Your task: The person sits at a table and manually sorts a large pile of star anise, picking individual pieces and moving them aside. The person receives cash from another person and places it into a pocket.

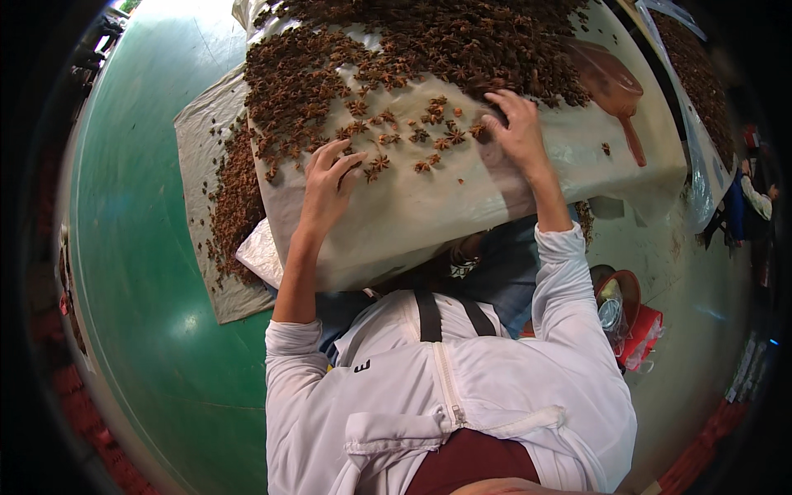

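Note:
A large heap of dried star anise [476, 37] covers the far part of a table draped in pale plastic sheeting [396, 229]. My left hand [331, 182] rests low over the sheet at the heap's near left edge, fingers curved and apart, with pods by its fingertips; the space under its palm is partly hidden. At the near right edge of the heap, my right hand [520, 127] has its thumb and fingers spread, one star anise [477, 130] beside the thumb. Pieces near its fingertips are blurred. Between both hands lie several loose star anise [455, 133] and small fragments.
A reddish-brown plastic scoop [619, 93] lies on the table at right. On the floor at left, a cloth [204, 266] bears more brown pieces [235, 210]. Another heaped table [699, 80] stands at far right. A bucket [625, 291] and red bag [643, 334] sit beside me.

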